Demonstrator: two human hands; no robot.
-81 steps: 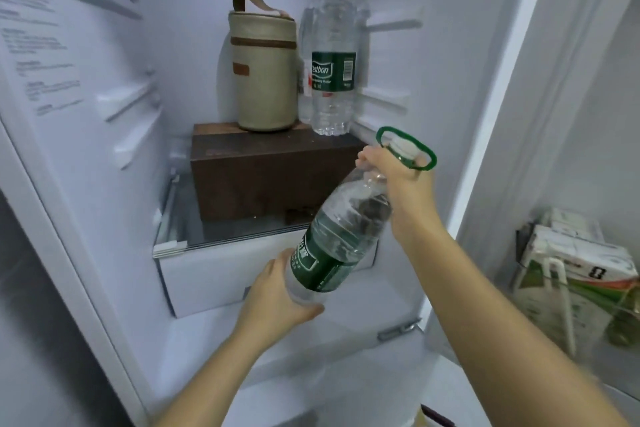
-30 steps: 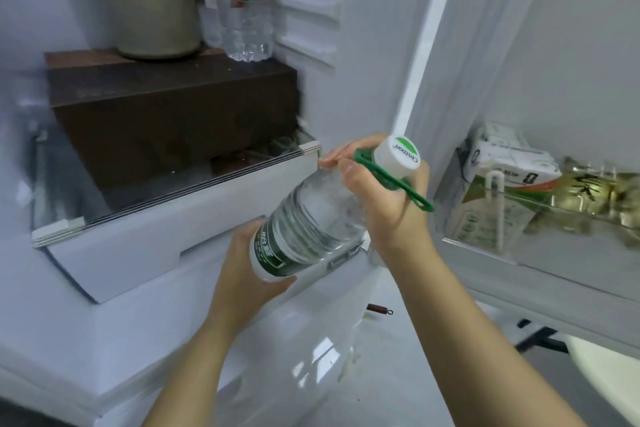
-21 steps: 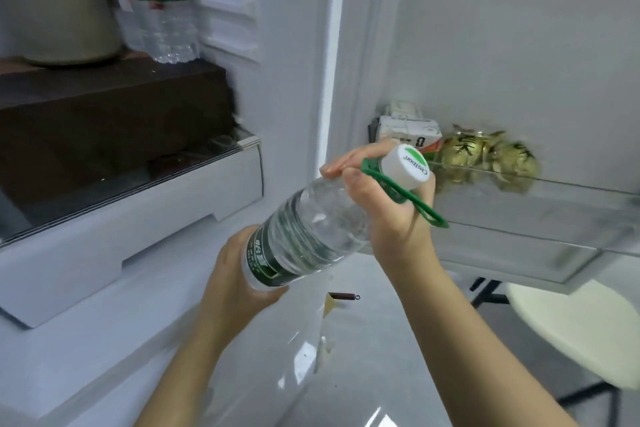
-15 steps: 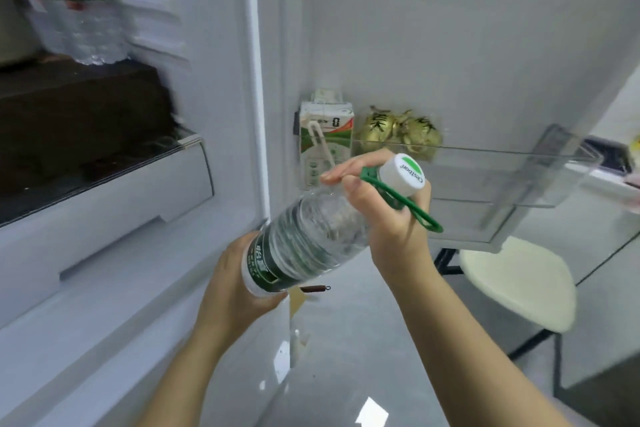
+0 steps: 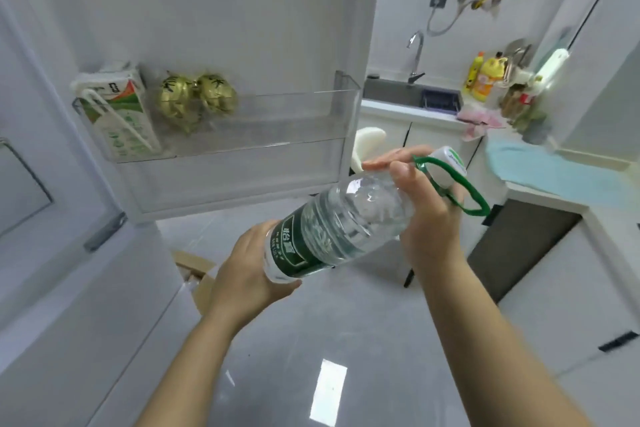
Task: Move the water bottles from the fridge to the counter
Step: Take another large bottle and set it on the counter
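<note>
Head cam, the only view: one bottle [image 5: 339,229] in sight, clear with a green label. It's up in the air over the grey floor [image 5: 311,340], tilted, with the white cap [image 5: 450,163] pointing up and to the right. It sits in front of the open fridge door and well apart from the counter [image 5: 408,109].

Both hands are on it. The left hand [image 5: 249,270] cups the base with its fingers curled underneath. The right hand [image 5: 426,204] is wrapped round the neck just below the cap, and the green carry loop [image 5: 474,201] hangs out past its fingers.

The clear door shelf [image 5: 339,114] has three things in it: one carton [image 5: 121,114] at the left end, with two gold foil balls [image 5: 194,100] just beside it. The rest of that shelf is bare plastic.

The counter has one sink with one tap [image 5: 415,52]. To its right are a couple of yellow bottles [image 5: 486,80], then some jars too blurry to count, and one pink cloth [image 5: 481,120] at the edge. There's one cardboard box [image 5: 201,274] on the floor behind the left wrist.
</note>
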